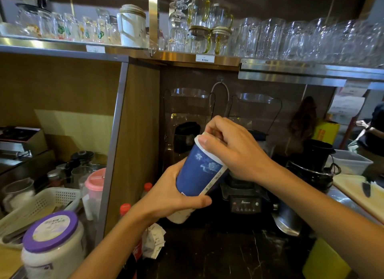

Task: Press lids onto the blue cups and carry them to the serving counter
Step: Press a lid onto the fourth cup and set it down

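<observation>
cup [199, 170] blue, white floral print | lid [204, 149] white | jar lid [49, 231] purple | pitcher lid [96, 180] pink

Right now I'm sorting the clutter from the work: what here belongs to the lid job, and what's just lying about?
Job: blue cup, white lid, left hand, right hand.
Lying about: blender, purple-lidded jar, pink-lidded jug, white basket.

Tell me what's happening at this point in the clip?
A person holds a blue cup tilted in the air above a dark counter. The left hand grips its lower body, and the right hand curls over the white lid on its rim. A blender stands behind.
</observation>
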The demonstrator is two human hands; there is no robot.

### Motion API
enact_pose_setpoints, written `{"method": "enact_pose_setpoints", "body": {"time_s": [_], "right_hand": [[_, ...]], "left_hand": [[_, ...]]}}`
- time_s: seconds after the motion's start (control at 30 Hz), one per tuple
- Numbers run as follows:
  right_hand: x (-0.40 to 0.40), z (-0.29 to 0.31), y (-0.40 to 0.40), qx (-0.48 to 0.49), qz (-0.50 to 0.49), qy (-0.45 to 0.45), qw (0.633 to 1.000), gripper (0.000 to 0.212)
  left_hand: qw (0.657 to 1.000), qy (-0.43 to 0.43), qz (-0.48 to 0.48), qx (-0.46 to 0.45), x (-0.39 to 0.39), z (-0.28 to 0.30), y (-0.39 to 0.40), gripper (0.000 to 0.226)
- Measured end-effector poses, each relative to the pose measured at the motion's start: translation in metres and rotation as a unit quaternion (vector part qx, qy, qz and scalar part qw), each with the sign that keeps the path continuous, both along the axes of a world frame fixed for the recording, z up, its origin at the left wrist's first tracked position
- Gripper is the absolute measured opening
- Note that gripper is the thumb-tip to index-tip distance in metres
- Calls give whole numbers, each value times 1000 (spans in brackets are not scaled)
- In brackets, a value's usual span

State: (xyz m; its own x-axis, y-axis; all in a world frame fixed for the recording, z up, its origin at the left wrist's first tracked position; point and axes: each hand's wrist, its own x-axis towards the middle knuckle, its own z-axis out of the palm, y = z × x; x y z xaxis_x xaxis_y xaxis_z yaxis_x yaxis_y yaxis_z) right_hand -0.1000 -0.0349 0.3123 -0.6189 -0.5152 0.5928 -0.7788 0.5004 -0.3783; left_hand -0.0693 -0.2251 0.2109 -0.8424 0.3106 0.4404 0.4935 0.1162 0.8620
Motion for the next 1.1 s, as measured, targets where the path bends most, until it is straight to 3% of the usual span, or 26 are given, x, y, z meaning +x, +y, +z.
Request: {"method": "enact_pose_setpoints", "body": {"time_s": [0.1, 0.17, 0.27, 0.43, 0.63, 0.73, 0.83, 0.97, 1.1], "right_hand": [[1, 3, 6, 29, 120, 42, 991, 40], [-5, 4, 10, 36, 146, 66, 986, 40], [-16, 2, 7, 49, 98, 39, 993, 39], [-28, -9, -1, 73, -30, -99, 992, 26], [-21, -7, -10, 131, -92, -176, 971, 35], [-16, -7, -12, 116, -85, -168, 975, 27], [-11, -8, -14, 86, -68, -115, 987, 22], [-1, -3, -12, 88, -13, -58, 994, 33], [4, 1, -3, 100, 62, -49, 992, 36]], "left_hand": [[987, -87, -130, 18, 5, -1, -5, 66], [988, -84, -127, 18, 4, -4, -3, 64], [999, -34, -40, 8, -3, -3, 1, 61], [987, 50, 143, -54, -13, -12, 2, 77], [952, 125, 254, -118, -13, -24, 1, 87], [950, 123, 269, -102, -10, -25, 1, 88], [972, 93, 207, -53, -7, -25, -1, 84], [998, -14, 54, 38, 1, -21, -7, 75], [998, -52, -1, 21, 5, -18, -14, 69]]}}
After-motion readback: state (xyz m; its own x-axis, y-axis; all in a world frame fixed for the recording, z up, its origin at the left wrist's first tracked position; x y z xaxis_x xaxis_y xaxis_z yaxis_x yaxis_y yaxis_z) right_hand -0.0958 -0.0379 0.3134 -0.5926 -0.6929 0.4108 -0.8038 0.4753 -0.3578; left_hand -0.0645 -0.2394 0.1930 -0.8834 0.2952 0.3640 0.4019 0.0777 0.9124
